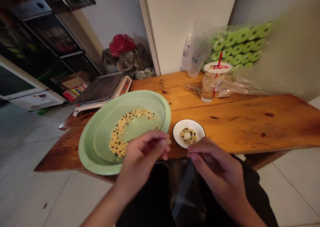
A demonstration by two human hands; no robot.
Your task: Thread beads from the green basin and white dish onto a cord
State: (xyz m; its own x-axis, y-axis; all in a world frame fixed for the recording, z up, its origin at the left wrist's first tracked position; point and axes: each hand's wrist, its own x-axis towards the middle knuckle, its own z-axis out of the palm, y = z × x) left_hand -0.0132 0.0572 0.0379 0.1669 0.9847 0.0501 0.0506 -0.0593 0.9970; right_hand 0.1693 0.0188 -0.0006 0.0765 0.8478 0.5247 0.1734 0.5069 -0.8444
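Observation:
My left hand (150, 150) is closed in a pinch in front of the green basin (93, 153). Small yellow beads (169, 141) seem to show at its fingertips. Inside the basin lies a curved band of small round beads (122, 128), mostly yellow with some black and a few green. My right hand (215, 167) pinches thumb and forefinger together at the front rim of a small white plate (177, 131); anything between those fingers is too small to make out. A ring of similar mixed beads (188, 135) lies on the plate. Both hands are apart.
The wooden table (250, 123) carries a scale (100, 86) behind the basin. A lidded drink cup (208, 86) with a red straw stands at the back, near a plastic bag (195, 53) and wrapped green rolls (237, 48). Dark-clothed legs are below the front edge.

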